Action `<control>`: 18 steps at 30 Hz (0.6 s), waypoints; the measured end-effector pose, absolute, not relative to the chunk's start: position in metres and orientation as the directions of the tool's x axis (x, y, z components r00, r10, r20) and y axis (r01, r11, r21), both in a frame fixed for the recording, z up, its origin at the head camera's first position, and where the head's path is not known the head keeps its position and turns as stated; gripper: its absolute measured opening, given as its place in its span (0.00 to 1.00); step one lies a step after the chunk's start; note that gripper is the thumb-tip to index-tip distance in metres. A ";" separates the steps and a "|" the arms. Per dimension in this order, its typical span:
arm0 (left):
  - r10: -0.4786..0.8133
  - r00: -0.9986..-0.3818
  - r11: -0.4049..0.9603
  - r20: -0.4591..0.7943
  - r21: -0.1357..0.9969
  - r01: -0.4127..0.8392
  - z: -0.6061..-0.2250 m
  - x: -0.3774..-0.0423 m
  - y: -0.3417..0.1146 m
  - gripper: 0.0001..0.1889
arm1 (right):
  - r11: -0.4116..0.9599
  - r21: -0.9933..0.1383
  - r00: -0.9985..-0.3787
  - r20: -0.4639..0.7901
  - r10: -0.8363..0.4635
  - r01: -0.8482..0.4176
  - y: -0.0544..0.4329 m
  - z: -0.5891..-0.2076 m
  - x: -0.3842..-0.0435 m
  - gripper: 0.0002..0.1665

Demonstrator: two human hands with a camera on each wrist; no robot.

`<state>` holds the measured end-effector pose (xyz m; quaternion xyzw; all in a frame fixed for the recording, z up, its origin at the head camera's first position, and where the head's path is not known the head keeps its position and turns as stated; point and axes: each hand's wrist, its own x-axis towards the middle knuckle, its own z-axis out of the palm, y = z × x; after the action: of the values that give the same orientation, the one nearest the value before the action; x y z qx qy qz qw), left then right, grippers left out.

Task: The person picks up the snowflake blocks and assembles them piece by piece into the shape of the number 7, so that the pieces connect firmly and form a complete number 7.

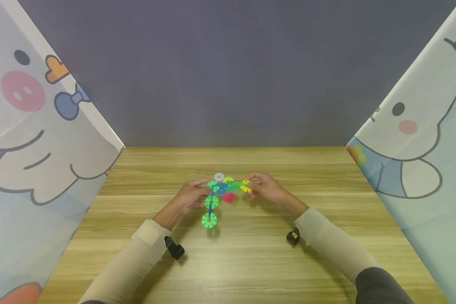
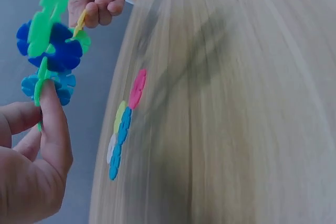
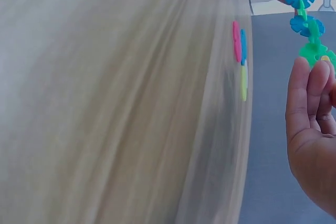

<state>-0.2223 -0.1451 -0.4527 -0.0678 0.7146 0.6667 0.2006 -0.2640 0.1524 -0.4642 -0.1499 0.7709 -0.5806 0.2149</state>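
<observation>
Interlocking plastic snowflake discs form a bent chain held above the table, with green discs [image 1: 211, 202] and blue discs [image 2: 65, 56] alternating. My left hand [image 1: 191, 195] pinches a green disc [image 2: 41, 85] at the chain's bend between thumb and fingers. One arm of the chain hangs toward me and ends in a green disc [image 1: 209, 220]. At the right end, my right hand [image 1: 266, 188] pinches a yellow disc [image 1: 245, 186] that meets a green disc [image 3: 313, 52]. Whether their slots are joined, I cannot tell.
Loose discs lie on the wooden table [image 1: 251, 261] beneath the chain: a pink one [image 1: 229, 197], a white one [image 1: 218, 177], a pale yellow one [image 2: 119, 116] and blue ones [image 2: 124, 125]. A grey panel [image 1: 228, 76] stands behind, with cartoon-printed panels at both sides.
</observation>
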 end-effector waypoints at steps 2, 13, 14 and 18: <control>0.176 -0.913 0.111 -0.368 0.929 -0.353 -0.453 -0.223 -0.146 0.26 | 0.276 -0.961 -0.866 -0.158 -0.475 0.025 0.151 -0.466 -0.264 0.20; 0.195 -0.933 0.305 -0.302 0.923 -0.235 -0.444 -0.221 -0.146 0.27 | 0.247 -0.967 -0.868 -0.171 -0.466 0.058 0.147 -0.470 -0.262 0.19; 0.196 -0.937 0.311 -0.291 0.924 -0.222 -0.444 -0.221 -0.146 0.26 | 0.243 -0.968 -0.867 -0.168 -0.469 0.057 0.146 -0.470 -0.261 0.19; 0.191 -0.950 0.348 -0.246 0.922 -0.168 -0.442 -0.221 -0.147 0.26 | 0.233 -0.970 -0.867 -0.167 -0.470 0.061 0.146 -0.472 -0.261 0.19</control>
<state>-0.2205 -0.1469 -0.4424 0.0072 0.8057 0.5710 0.1575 -0.2610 0.1457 -0.4718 -0.1356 0.7539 -0.6041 0.2198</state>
